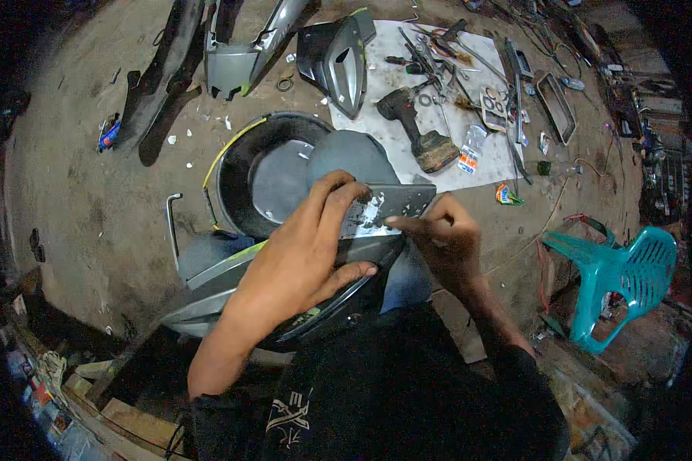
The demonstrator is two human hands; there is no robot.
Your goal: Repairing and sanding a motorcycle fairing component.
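My left hand (300,261) grips a grey-black plastic panel (392,200), fingers over its upper part and thumb lower on the dark bodywork. A flaky white-silver patch (369,215) shows on the panel. My right hand (446,238) is at the panel's right, index fingertip at the patch, other fingers curled; whether they hold something is hidden. The bodywork (200,303) extends left beneath my left arm, over my lap. Just beyond lies a black round tub (238,154) with a grey rounded piece (346,154) at its right.
A white sheet (461,100) holds a cordless drill (415,131) and several tools. Bodywork panels (334,61) lie at the back. A teal plastic chair (607,284) is at the right, a metal bar (173,230) at left, wood scraps (131,415) at lower left.
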